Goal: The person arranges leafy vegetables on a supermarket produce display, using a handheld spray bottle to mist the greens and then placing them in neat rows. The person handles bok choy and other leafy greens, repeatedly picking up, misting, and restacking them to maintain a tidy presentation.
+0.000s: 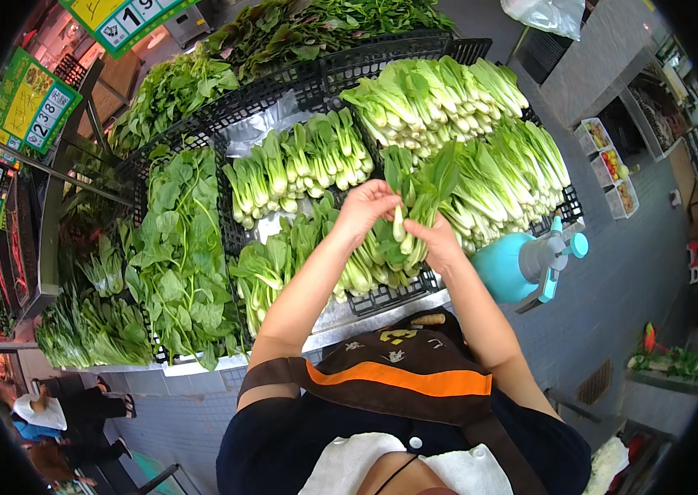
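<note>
My right hand [439, 244] holds a small bunch of bok choy [428, 204], its leaves pointing up and away from me. My left hand [369, 209] meets it from the other side, thumb and fingertips pinched at a pale-stemmed piece [398, 224]. Exactly which leaf the left fingertips grip is partly hidden. Under my hands lies a front row of bok choy [281, 255] in a black plastic crate [395, 301]. Behind it, another bok choy row [305, 158] is stacked with the stems towards me. Long-leaved greens with white stems [504, 173] fill the crate to the right.
A turquoise pump sprayer [500, 267] stands at the stall's right front corner. Vine-like leafy greens [172, 260] lie to the left. Price signs [30, 102] hang at the upper left. People [39, 408] are at the lower left. Clear boxes of produce [610, 166] sit at the right.
</note>
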Action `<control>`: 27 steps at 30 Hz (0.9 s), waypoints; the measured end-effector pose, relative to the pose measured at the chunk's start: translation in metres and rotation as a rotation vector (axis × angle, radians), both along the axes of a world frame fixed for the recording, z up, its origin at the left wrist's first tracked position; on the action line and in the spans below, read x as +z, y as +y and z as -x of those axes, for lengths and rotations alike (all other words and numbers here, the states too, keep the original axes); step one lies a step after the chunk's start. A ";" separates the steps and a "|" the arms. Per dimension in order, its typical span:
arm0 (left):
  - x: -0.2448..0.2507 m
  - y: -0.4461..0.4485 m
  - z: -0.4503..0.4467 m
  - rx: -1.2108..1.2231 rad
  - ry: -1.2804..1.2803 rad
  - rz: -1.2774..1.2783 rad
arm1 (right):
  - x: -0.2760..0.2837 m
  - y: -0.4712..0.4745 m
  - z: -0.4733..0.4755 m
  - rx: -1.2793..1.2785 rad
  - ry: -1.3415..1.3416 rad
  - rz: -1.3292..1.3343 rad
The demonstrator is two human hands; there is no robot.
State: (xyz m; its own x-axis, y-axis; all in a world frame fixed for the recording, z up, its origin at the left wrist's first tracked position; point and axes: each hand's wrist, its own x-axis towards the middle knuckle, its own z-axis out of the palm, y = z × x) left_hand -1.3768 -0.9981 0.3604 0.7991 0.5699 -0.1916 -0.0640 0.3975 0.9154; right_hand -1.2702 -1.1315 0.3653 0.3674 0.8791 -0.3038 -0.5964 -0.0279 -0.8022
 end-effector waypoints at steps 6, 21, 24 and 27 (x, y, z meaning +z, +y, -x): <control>-0.024 0.007 -0.037 0.215 0.379 -0.421 | 0.006 -0.036 -0.009 -0.213 -0.101 0.128; -0.043 -0.002 -0.079 0.146 0.866 -0.923 | -0.009 -0.059 -0.010 -0.242 -0.117 0.120; -0.022 -0.022 -0.085 0.044 0.928 -1.075 | -0.011 -0.054 -0.005 -0.223 -0.100 0.111; -0.030 -0.024 -0.095 -0.132 1.157 -1.360 | -0.015 -0.053 0.004 -0.207 -0.072 0.081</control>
